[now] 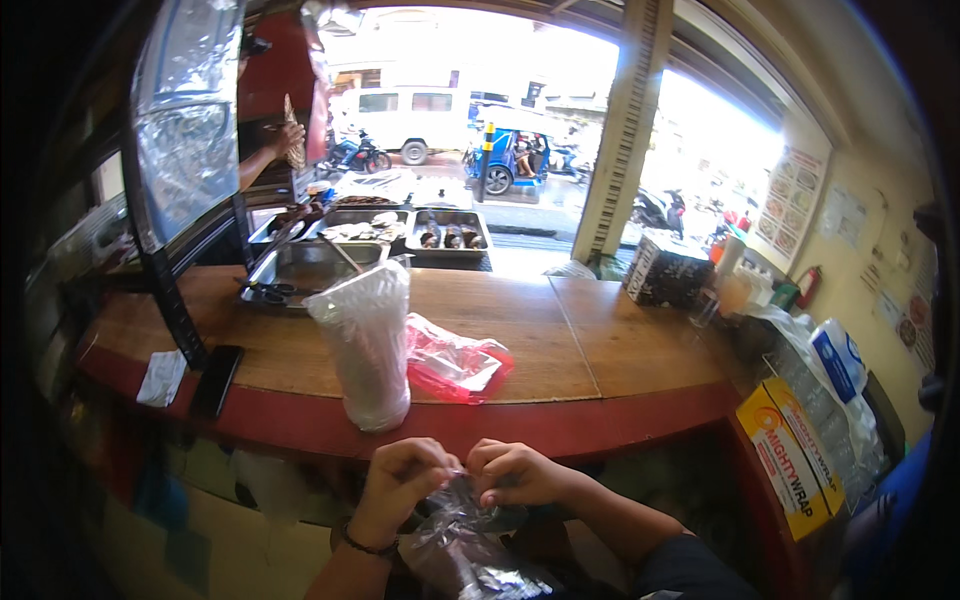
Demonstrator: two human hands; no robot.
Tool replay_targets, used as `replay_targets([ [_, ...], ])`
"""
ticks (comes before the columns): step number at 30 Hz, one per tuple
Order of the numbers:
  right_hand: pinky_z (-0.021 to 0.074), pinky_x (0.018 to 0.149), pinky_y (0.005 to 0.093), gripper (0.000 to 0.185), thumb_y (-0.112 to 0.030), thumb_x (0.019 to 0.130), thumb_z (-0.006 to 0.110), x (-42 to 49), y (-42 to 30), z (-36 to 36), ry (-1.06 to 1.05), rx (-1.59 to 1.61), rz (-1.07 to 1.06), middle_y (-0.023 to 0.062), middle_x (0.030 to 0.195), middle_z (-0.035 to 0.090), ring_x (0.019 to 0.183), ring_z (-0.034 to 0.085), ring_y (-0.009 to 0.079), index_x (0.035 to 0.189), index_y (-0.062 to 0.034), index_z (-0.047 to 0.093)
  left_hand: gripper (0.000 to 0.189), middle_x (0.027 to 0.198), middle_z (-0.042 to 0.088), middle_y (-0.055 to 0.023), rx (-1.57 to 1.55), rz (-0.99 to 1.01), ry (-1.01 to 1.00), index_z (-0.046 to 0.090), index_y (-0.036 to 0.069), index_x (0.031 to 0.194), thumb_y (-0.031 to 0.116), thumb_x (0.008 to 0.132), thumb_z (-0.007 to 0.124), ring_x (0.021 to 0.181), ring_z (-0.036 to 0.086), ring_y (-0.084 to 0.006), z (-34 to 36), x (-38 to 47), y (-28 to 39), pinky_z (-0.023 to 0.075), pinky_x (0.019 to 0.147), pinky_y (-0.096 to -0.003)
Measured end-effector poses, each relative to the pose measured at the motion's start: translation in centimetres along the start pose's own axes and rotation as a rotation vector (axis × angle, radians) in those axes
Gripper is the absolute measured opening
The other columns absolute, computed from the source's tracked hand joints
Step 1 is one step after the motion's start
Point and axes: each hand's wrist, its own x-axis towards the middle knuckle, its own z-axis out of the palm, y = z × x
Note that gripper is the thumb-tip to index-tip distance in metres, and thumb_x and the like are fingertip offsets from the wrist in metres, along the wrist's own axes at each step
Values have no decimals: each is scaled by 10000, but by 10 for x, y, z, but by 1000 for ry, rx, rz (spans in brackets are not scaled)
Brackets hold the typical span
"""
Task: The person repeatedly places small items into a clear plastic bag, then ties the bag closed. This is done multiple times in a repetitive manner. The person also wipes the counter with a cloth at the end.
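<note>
My left hand [411,474] and my right hand [516,472] pinch the gathered top of a clear plastic bag [472,551], close together just below the counter's front edge. The bag hangs down in front of me; what lies inside is hard to make out through its glare. Beyond my left hand, a tall stack of white cups or containers in a plastic sleeve [371,352] stands near the counter edge. A crumpled pink plastic bag [457,360] lies right beside that stack.
A wooden counter [517,307] spans the front, holding a smartphone [217,381], folded white paper [161,377], scissors [266,291] and a metal tray [319,259]. Farther off are food trays [448,231] and another person's hand [286,142]. A Mightywrap box [787,457] is at right.
</note>
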Motion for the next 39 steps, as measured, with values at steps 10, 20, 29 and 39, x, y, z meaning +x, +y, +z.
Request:
replay_targets([
  [10,383,819,315,384,-341,906,509,-9,-23,-20,258,354,-328,98,919,521,921,486,188,775,-5,641,33,803,604,-59,202,-92,-138,610,-32,837,-18,816,590,709,541,-81,-4,-2,21,431,649,-209],
  [20,483,704,269,113,-48,850,598,-19,-44,-38,34,432,233,94,858,621,767,588,132,931,29,583,189,860,552,-110,-136,50,-115,611,-75,939,79,833,587,727,558,-157,-6,1,32,470,677,-285],
  [29,473,511,269,129,-94,816,648,96,-28,-70,453,489,257,37,708,563,583,548,111,884,-1,590,221,916,556,-41,272,59,349,546,3,1081,-1,862,516,813,572,-109,-19,26,68,520,754,-282],
  [39,501,604,272,91,-74,852,561,163,-38,-85,198,556,184,58,762,600,638,592,129,901,-3,592,176,847,578,-58,531,372,510,530,13,966,-25,805,592,737,577,-110,-60,61,102,505,701,-262],
])
